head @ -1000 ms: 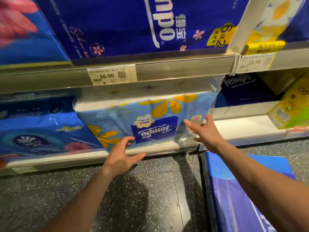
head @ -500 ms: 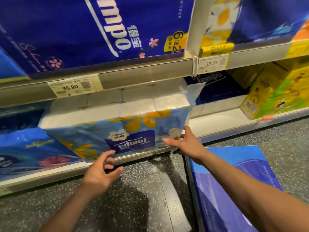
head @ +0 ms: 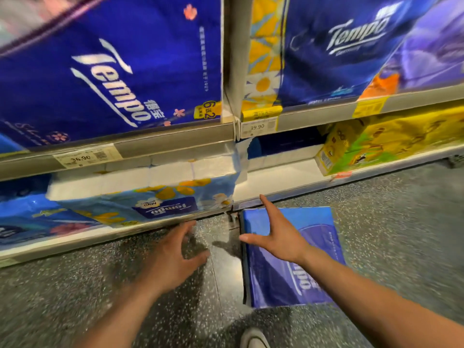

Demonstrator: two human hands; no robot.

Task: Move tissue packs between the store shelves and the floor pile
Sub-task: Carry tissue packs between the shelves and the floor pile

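Evidently mid-reach: left hand [head: 173,254] and right hand [head: 278,237] hover spread, empty; next, probably grip the blue floor pack [head: 271,280] by its edges.

Light-blue flowered Tempo pack [head: 160,197] on bottom shelf [head: 276,177], label upside down; dark-blue pack [head: 288,262] flat on floor.

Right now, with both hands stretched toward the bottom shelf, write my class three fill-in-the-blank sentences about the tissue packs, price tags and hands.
1. The white price tag above the light-blue flowered tissue pack reads ____.
2. The flat blue plastic tissue pack lies on the speckled grey ____.
3. The left hand and right hand, fingers spread, hold ____.
Missing words: 36.90; floor; nothing.
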